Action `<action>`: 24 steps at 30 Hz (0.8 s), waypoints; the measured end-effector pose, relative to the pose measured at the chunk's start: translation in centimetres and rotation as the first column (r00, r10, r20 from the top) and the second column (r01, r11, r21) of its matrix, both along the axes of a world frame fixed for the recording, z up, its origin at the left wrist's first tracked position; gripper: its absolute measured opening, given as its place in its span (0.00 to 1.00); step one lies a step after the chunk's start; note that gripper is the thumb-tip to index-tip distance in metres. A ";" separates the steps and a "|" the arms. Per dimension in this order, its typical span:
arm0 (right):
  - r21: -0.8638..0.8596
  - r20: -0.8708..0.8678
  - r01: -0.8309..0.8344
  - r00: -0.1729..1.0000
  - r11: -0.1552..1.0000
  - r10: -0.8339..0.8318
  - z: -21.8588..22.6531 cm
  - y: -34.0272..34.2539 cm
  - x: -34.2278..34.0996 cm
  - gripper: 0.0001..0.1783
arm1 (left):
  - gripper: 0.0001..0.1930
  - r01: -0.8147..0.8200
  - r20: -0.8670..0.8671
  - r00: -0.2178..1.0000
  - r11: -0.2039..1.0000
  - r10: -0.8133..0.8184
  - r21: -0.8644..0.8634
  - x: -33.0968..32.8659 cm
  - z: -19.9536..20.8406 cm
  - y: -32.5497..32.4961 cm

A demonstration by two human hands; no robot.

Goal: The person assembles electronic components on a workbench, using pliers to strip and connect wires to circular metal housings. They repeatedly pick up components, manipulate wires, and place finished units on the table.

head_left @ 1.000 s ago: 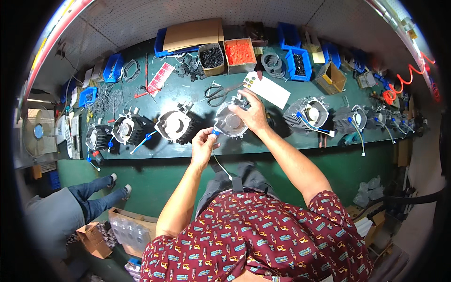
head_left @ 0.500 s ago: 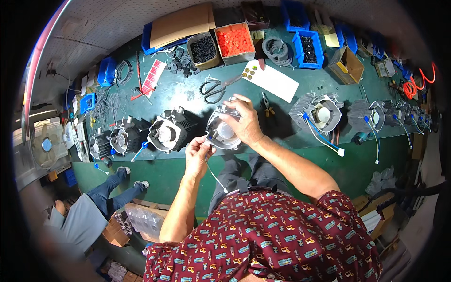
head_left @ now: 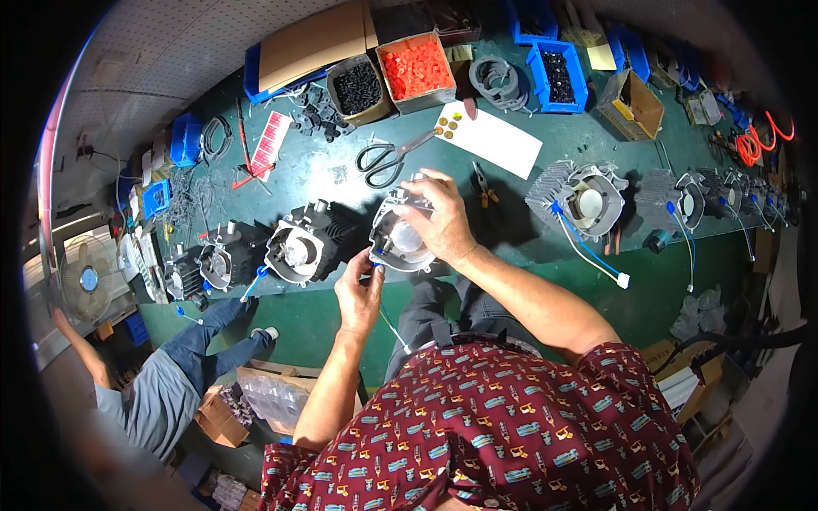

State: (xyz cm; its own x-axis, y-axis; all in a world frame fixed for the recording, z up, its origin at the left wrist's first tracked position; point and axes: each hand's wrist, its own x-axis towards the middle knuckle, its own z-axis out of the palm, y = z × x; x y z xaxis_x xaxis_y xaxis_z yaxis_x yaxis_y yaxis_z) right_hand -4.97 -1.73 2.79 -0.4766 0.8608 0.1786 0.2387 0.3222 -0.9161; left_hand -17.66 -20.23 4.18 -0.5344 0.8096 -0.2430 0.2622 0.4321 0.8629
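In front of me at the bench edge is a grey cast-metal motor housing (head_left: pixel 400 238) with a round inner face. My right hand (head_left: pixel 445 223) is closed over its upper right side, fingers curled across the top. At its lower left corner, my left hand (head_left: pixel 360 294) pinches a cable with a blue sleeve (head_left: pixel 378 266). The cable hangs below the fingers and ends in a small white connector (head_left: pixel 406 349). My fingers partly hide the sleeve and the housing's top.
Similar finned housings (head_left: pixel 296 247) stand left; more (head_left: pixel 588 203) stand right, with dangling cables. Scissors (head_left: pixel 383 162), pliers (head_left: pixel 484 186) and white paper (head_left: pixel 503 146) lie behind. Farther back are boxes of orange parts (head_left: pixel 416 70) and black parts (head_left: pixel 358 88). Another person (head_left: pixel 153 400) is at left.
My left hand has shifted slightly down, and the blue sleeve now shows at its fingertips. My right hand stays on the housing. The person at left has moved, one arm now stretched out.
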 end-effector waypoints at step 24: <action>-0.186 -0.183 0.056 0.979 0.981 -0.091 1.5 -0.7 2.7 0.20 | 0.19 -0.129 0.298 0.946 0.992 0.126 -0.009 0.1 -0.5 -0.1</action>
State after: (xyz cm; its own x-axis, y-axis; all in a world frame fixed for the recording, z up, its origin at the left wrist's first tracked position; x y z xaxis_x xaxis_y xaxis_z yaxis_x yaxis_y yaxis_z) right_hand -2.25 -2.43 4.25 -0.3830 0.9183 0.1000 0.0717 0.1374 -0.9879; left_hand -17.54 -20.28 3.66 -0.5383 0.7425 -0.3987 -0.0640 0.4357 0.8978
